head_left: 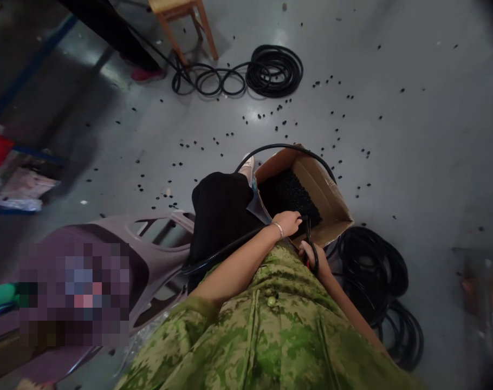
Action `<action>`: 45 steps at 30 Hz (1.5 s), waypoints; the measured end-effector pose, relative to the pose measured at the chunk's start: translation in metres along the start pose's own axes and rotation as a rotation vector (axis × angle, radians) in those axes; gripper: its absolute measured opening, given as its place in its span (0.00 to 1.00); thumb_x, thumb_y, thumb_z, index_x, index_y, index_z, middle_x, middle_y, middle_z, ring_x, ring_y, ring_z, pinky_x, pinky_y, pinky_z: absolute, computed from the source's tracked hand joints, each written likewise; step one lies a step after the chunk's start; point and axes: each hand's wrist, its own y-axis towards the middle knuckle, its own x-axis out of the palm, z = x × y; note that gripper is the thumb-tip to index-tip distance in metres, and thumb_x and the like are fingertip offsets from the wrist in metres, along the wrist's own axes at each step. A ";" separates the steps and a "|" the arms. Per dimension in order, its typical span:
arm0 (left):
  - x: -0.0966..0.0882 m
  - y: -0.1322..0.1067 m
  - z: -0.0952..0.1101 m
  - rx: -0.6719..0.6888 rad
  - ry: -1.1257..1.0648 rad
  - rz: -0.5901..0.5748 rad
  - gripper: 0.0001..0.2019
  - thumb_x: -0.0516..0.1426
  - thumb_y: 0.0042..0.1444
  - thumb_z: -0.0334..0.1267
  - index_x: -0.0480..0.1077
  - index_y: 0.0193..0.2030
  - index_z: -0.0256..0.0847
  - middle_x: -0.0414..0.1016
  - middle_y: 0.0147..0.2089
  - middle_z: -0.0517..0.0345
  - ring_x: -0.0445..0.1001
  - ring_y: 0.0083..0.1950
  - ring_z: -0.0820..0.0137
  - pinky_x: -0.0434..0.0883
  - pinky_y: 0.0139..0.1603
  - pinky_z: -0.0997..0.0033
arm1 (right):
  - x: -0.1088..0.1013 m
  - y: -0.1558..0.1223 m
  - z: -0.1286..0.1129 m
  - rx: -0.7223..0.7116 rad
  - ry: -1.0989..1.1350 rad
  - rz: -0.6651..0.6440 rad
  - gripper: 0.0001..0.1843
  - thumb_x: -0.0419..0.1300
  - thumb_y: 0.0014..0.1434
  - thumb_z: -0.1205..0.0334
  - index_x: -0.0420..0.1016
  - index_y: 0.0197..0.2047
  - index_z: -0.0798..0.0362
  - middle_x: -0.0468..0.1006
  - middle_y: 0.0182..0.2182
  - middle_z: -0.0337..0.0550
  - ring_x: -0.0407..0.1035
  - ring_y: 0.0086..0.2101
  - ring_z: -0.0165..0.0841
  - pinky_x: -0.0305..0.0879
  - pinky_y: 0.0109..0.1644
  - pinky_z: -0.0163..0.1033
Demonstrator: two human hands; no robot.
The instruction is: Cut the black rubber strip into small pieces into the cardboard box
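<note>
My left hand (287, 221) is closed around a black corrugated hose (285, 147) that arcs up over an open cardboard box (325, 197). The box is filled with small black cut pieces (289, 196). My right hand (311, 254) is closed on a tool with red handles, just below the left hand, near the hose end. A bracelet sits on my left wrist. My green camouflage shirt and black trousers fill the lower view.
A coil of black hose (372, 271) lies on the floor at the right, another coil (274, 70) farther off near a wooden stool (181, 16). Small black pieces are scattered over the grey floor. A plastic chair (157, 244) stands at my left.
</note>
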 end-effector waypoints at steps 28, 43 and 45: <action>0.000 -0.001 0.000 0.023 0.021 0.010 0.15 0.48 0.66 0.41 0.72 0.54 0.49 0.77 0.53 0.55 0.75 0.53 0.63 0.71 0.47 0.67 | -0.002 -0.007 -0.021 -0.078 -0.209 -0.009 0.37 0.48 0.50 0.23 0.68 0.23 0.52 0.74 0.20 0.46 0.66 0.24 0.35 0.61 0.30 0.37; -0.001 0.010 -0.005 -0.034 -0.035 -0.022 0.15 0.50 0.64 0.41 0.75 0.50 0.50 0.78 0.50 0.57 0.75 0.52 0.64 0.69 0.48 0.70 | 0.003 0.009 -0.004 -0.121 -0.477 0.053 0.32 0.44 0.58 0.34 0.71 0.22 0.51 0.74 0.21 0.46 0.67 0.27 0.36 0.58 0.32 0.37; -0.002 0.011 -0.005 -0.045 -0.048 -0.029 0.15 0.50 0.64 0.42 0.76 0.50 0.50 0.78 0.50 0.57 0.75 0.52 0.64 0.69 0.48 0.71 | 0.004 0.012 -0.003 -0.124 -0.542 0.069 0.31 0.45 0.60 0.36 0.71 0.22 0.52 0.74 0.22 0.48 0.68 0.27 0.36 0.57 0.33 0.37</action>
